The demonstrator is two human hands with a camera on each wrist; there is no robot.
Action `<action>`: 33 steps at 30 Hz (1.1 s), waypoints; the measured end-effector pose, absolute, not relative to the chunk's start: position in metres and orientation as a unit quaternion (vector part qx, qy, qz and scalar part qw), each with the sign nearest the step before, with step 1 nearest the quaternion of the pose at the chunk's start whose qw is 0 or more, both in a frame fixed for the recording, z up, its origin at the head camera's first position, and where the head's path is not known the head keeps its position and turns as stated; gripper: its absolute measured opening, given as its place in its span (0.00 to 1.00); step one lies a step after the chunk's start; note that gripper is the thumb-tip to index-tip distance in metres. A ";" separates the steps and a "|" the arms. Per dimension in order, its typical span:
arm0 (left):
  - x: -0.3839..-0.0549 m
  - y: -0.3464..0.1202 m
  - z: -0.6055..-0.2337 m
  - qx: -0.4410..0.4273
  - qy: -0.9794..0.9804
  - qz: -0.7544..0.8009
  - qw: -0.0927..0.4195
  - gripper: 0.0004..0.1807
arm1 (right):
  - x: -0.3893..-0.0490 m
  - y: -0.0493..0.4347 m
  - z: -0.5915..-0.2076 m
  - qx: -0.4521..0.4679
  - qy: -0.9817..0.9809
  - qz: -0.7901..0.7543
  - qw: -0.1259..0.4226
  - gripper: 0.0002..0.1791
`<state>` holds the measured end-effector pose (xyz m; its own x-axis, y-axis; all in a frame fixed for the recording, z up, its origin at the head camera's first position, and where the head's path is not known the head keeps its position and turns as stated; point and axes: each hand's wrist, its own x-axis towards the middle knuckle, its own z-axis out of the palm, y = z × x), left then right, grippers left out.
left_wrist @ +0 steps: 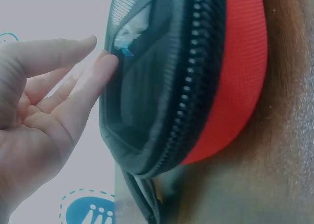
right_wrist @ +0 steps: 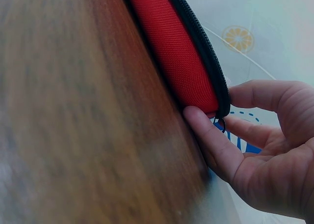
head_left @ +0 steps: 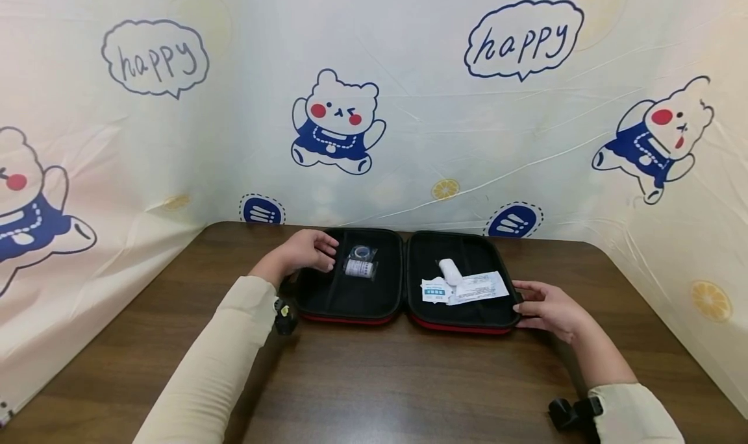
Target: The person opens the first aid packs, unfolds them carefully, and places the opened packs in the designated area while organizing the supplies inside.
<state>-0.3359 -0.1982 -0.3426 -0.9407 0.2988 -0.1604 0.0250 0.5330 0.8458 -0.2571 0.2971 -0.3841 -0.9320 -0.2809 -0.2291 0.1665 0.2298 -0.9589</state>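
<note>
A black zip case with red sides [head_left: 371, 301] lies opened flat on the table, its two halves side by side. My right hand [head_left: 549, 309] grips the case's right end; in the right wrist view the thumb [right_wrist: 208, 135] is at the bottom of the red wall [right_wrist: 174, 47] and a finger is at the zipper rim. The left hand [head_left: 305, 249] hovers at the left half's outer edge, fingers loosely bent and holding nothing. In the left half are a clear-wrapped white roll [head_left: 359, 268] and a small bagged ring-shaped item [head_left: 363, 252]. A white bandage roll [head_left: 450, 272] lies in the right half.
Beside the bandage roll lie a blue-and-white packet [head_left: 436, 291] and a long white paper packet [head_left: 480, 288]. The brown wooden table [head_left: 409, 379] runs back to a printed cloth [head_left: 421, 132] hanging behind it and at both sides.
</note>
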 end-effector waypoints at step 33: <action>-0.332 -0.125 -0.324 0.192 0.855 0.475 0.085 0.19 | -0.257 0.298 -0.385 -0.038 0.756 -0.628 0.183 0.40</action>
